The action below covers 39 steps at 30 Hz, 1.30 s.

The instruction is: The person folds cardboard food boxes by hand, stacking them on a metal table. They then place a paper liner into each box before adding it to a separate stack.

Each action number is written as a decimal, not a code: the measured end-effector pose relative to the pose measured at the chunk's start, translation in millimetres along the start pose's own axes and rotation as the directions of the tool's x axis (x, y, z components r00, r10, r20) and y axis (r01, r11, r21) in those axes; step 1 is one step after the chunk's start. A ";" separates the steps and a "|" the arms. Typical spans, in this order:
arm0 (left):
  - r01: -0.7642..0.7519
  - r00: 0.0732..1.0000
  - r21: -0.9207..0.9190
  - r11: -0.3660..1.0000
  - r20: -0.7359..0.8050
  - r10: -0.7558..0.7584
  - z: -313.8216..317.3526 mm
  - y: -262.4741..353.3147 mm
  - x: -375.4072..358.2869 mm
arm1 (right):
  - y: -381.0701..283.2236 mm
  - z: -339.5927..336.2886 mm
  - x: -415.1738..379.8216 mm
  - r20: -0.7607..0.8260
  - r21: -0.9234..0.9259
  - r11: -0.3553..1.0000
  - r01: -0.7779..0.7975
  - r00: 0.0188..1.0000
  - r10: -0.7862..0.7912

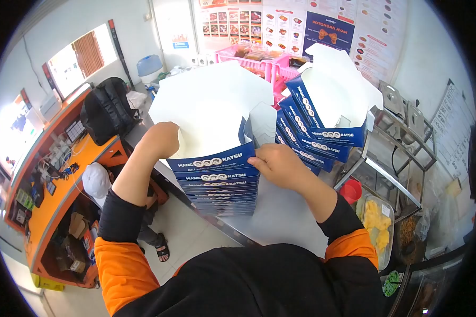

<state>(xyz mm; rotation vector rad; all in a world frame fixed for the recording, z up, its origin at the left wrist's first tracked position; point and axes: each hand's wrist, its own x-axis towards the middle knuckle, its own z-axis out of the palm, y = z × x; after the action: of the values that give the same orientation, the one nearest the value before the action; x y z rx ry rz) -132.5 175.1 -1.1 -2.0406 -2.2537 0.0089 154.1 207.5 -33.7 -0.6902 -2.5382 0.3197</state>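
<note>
A tall stack of blue and white boxes [219, 190] stands at the metal table's edge, its top box [211, 162] open with a white lid raised at the back. At that box's left side, my left hand [162, 139] is closed on the wall, fingers bent inside. My right hand [276, 165] pinches the front right corner of the same box, thumb on the blue front face. A second stack of blue boxes [314, 145] stands to the right, its top box open too.
Pink baskets [272, 68] stand behind the stacks. Right of them are a metal rack [396, 158], a red cup [350, 191] and a container of yellow food [376, 224]. A person in a light cap [96, 182] is low at the left, beside an orange counter [63, 195].
</note>
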 end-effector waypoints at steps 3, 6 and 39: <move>-0.006 1.000 -0.002 1.000 0.002 0.006 1.5 -3.1 4.0 | -2.1 -1.1 1.5 0.055 -0.028 1.000 -0.004 0.998 0.005; 0.027 0.995 0.016 1.000 0.094 -0.029 -5.7 -0.4 2.9 | -7.3 0.1 -3.1 0.060 -0.010 0.999 -0.050 0.997 0.051; -0.420 0.865 -0.204 0.884 -0.385 0.322 -13.2 104.0 -14.5 | 41.2 39.9 -9.4 -0.295 0.227 0.954 0.195 0.947 -0.123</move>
<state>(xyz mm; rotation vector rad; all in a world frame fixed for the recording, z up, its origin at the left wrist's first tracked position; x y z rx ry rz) -26.8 170.4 3.5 -2.3671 -1.6997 -0.6226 157.8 233.7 -85.5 -0.3954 -2.2172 0.4477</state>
